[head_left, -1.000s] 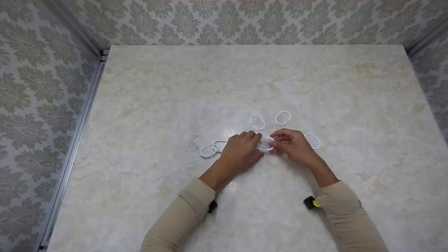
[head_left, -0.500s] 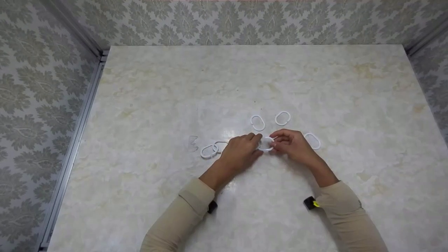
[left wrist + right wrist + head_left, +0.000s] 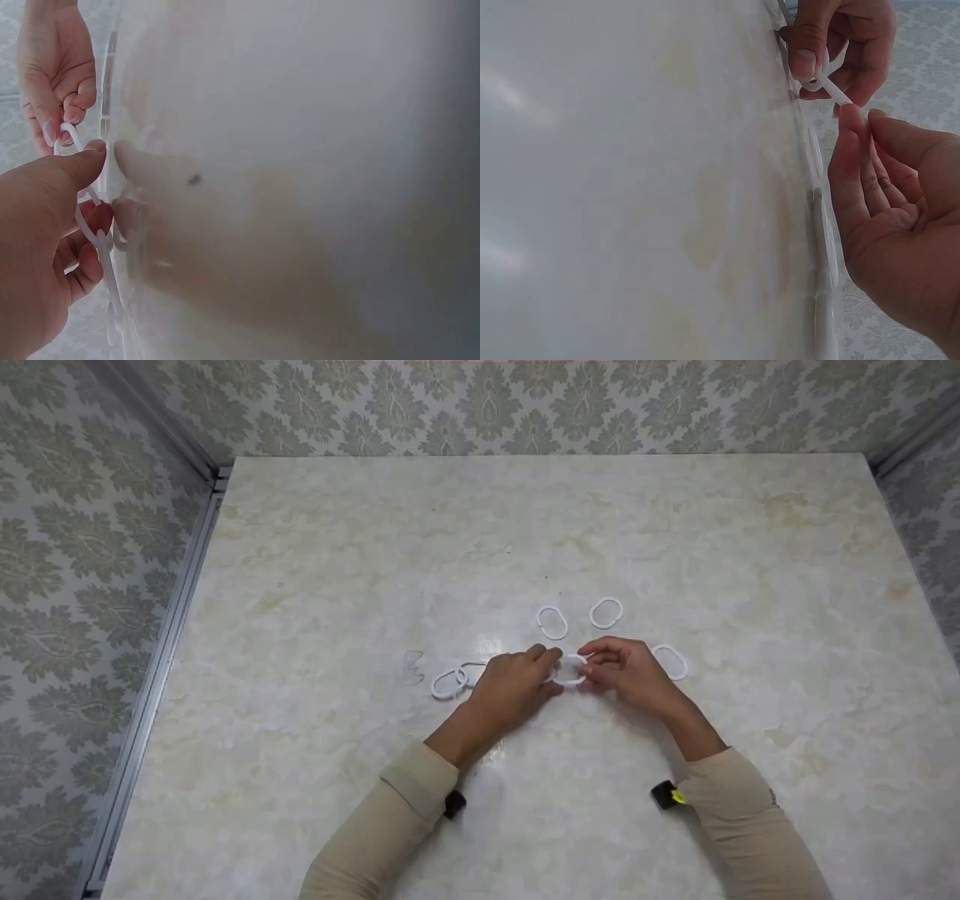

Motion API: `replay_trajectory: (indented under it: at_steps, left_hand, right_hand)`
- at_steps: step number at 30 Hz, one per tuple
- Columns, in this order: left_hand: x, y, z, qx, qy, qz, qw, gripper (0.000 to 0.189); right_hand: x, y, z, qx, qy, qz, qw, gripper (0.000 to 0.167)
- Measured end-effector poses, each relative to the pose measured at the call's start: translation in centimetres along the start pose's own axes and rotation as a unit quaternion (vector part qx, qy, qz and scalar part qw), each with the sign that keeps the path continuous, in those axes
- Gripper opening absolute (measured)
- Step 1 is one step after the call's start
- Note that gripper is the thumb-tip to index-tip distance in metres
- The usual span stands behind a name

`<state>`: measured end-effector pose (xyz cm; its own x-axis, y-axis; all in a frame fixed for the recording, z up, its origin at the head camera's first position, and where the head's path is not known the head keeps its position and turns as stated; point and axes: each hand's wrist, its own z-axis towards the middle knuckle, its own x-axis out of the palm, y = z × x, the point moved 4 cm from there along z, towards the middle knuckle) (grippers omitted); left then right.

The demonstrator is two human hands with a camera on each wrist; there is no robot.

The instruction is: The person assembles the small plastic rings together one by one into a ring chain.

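In the head view a white oval plastic ring spans the gap between my two hands. My right hand pinches its right end between thumb and fingertips. My left hand lies over the left end. In the left wrist view its thumb and fingers grip a white ring that links to another ring trailing below. The join under the left fingers is partly hidden. More linked rings come out to the left of that hand. The right wrist view has the pinched ring nearly edge-on.
Loose white rings lie on the marbled table: one and another beyond the hands, and a third beside the right wrist. Left of the linked rings is a thin transparent jagged piece. Patterned wall borders the table's back.
My left hand's fingers have shifted slightly at the ring's left end. The right hand keeps its pinch, and the loose rings stay put.
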<state>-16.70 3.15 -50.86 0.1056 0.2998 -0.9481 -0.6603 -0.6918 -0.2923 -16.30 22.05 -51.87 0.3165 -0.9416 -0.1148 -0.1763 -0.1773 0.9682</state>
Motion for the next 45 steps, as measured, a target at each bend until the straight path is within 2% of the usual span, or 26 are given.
replay_trajectory:
  at_steps: [14, 24, 37, 41, 45]
  left_hand:
    - [0.0, 0.2, -0.1, -0.009, 0.003, -0.019, 0.9998, 0.036]
    - [0.1, 0.4, -0.2, -0.014, 0.000, -0.010, 0.9998, 0.040]
    - [0.2, 0.2, -0.1, -0.024, 0.026, 0.004, 0.9994, 0.043]
    - [0.2, 0.2, -0.1, -0.026, 0.028, 0.005, 0.9993, 0.043]
    - [0.1, 0.2, -0.2, -0.026, 0.027, 0.003, 0.9993, 0.043]
  right_hand:
    - [0.1, 0.2, 0.0, -0.006, 0.002, -0.003, 1.0000, 0.034]
    - [0.1, 0.0, 0.2, -0.002, 0.007, -0.022, 0.9997, 0.033]
    - [-1.5, 0.8, 0.1, 0.008, -0.041, -0.045, 0.9981, 0.031]
    - [-1.8, 1.2, 0.3, 0.001, -0.046, -0.048, 0.9978, 0.030]
    - [-2.0, 1.9, 0.9, -0.013, -0.049, -0.075, 0.9959, 0.029]
